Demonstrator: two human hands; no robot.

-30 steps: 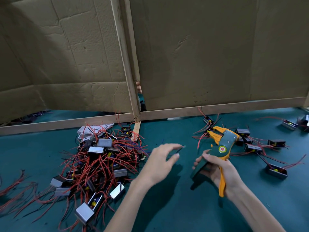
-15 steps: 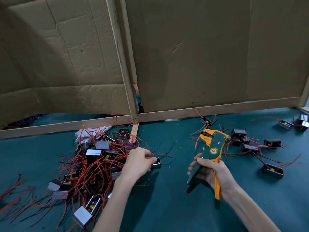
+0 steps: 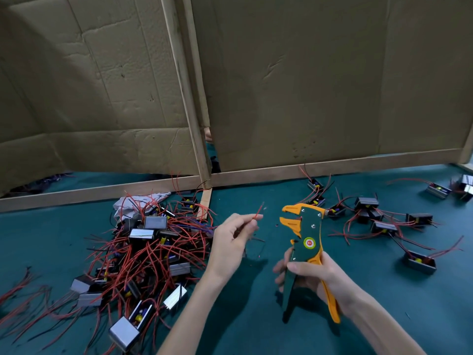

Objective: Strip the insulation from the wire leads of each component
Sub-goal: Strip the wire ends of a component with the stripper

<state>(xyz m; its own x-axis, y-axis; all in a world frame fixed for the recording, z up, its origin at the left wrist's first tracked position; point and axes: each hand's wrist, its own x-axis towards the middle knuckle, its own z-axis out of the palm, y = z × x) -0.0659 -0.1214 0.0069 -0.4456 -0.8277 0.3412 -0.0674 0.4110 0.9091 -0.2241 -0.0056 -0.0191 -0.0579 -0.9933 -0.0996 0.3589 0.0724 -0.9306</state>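
My left hand (image 3: pixel 231 242) pinches the end of a red wire lead (image 3: pixel 259 212) between thumb and forefinger, its tip sticking up just left of the tool's jaws. Whatever part the lead belongs to stays hidden behind the hand. My right hand (image 3: pixel 311 274) grips the handles of a green and orange wire stripper (image 3: pixel 305 242), held upright with its orange jaws (image 3: pixel 290 216) parted and nothing between them. A heap of small metal-cased components with red leads (image 3: pixel 143 252) lies to the left on the green table (image 3: pixel 243 324).
More components with red leads (image 3: pixel 384 226) lie scattered to the right of the stripper. Cardboard panels on wooden frames (image 3: pixel 307 85) wall off the back of the table. A white cloth (image 3: pixel 138 203) lies behind the heap. Loose red wires (image 3: pixel 23 290) trail at far left.
My left hand has lifted out of the heap and moved right with a red lead pinched in it. The stripper has tilted upright and come closer to that hand.
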